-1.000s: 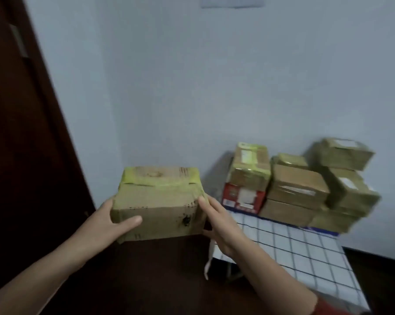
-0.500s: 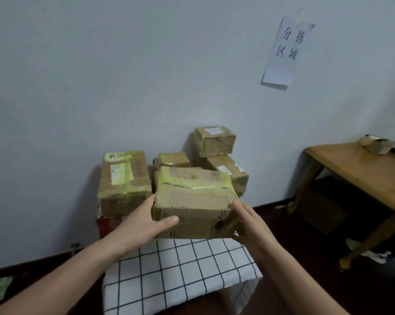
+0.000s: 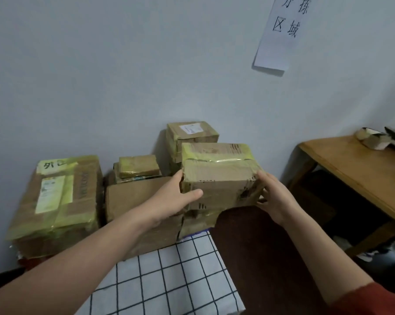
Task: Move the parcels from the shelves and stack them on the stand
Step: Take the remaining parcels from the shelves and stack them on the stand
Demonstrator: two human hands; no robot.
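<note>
Moving closer since half a second ago, we are now holding the taped parcel (image 3: pixel 217 176) over the back right corner of the stand (image 3: pixel 169 280); before, it was hanging in front of the middle of the pile. Our left hand (image 3: pixel 173 198) is gripping the parcel's left end, with the thumb lying across the near face and the fingers going round behind. Our right hand (image 3: pixel 273 198) is holding the right end, with its fingers curling round that side. A lower parcel (image 3: pixel 198 220) is sitting right under it, but we are not able to tell if the two are touching. Other parcels are sitting along the stand's back edge, by the wall (image 3: pixel 123 76). A big parcel (image 3: pixel 55 196) with a white label is sitting at the back left corner. A plain box (image 3: pixel 132 196) is standing in the middle, with a flat parcel (image 3: pixel 138 165) showing just behind and above it. A back parcel (image 3: pixel 192 133) is peeking up behind the one we are holding. A paper sign (image 3: pixel 280 32) is hanging high on the wall, and a wooden table (image 3: pixel 351 164) is standing off to the right, apart from the stand.
</note>
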